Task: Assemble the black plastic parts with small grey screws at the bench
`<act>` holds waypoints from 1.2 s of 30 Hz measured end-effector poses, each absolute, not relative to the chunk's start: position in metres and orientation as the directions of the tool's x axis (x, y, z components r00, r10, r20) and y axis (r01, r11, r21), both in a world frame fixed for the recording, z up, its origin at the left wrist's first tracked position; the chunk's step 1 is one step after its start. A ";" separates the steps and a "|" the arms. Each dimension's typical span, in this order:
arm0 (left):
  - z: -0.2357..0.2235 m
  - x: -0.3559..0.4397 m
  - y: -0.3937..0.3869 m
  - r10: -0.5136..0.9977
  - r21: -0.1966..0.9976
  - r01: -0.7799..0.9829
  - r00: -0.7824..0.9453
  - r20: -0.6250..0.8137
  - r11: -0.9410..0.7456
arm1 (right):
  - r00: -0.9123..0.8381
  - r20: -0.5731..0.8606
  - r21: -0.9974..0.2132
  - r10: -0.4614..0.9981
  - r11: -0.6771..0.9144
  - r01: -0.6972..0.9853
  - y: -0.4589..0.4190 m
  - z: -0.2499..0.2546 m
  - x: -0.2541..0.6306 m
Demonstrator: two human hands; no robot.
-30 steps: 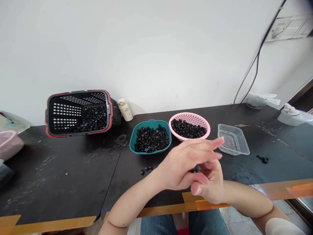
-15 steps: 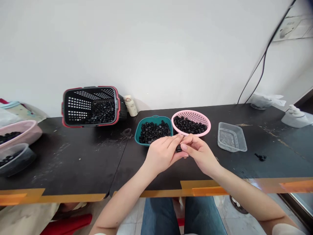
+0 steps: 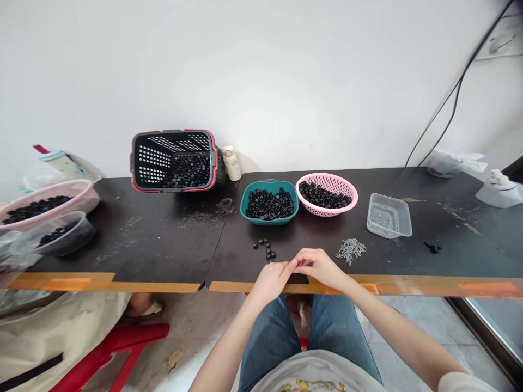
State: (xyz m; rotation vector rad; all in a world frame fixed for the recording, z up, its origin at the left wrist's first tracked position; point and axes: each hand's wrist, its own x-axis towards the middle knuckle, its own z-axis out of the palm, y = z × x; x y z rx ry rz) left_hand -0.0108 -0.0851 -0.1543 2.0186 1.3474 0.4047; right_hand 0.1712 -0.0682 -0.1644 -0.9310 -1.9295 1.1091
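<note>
In front of the teal tray (image 3: pixel 272 221) and a little to its right, the left hand (image 3: pixel 272 279) and the right hand (image 3: pixel 321 267) meet at their fingertips. The 2 grips look narrow, but the fingers cover whatever may lie between them — I cannot tell if anything is held.

Several loose black pieces (image 3: pixel 273 254) lie between the tray and the left hand; more fill the tray. The grey metal pins (image 3: pixel 350 250) lie heaped to the tray's right and nearer the person, close beside the right hand.

The likeliest trouble is a small part slipping out, since the pinch would give little surface to hold by. With the table's taped edge (image 3: pixel 229 286) so close in front of the tray, a dropped part could roll off — and a careless right wrist could scatter the pins.
</note>
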 end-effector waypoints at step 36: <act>-0.147 -0.018 -0.083 0.726 0.966 0.253 0.653 -0.214 0.058 | -0.177 0.643 -0.704 0.745 0.666 0.248 -0.098 -0.184 0.163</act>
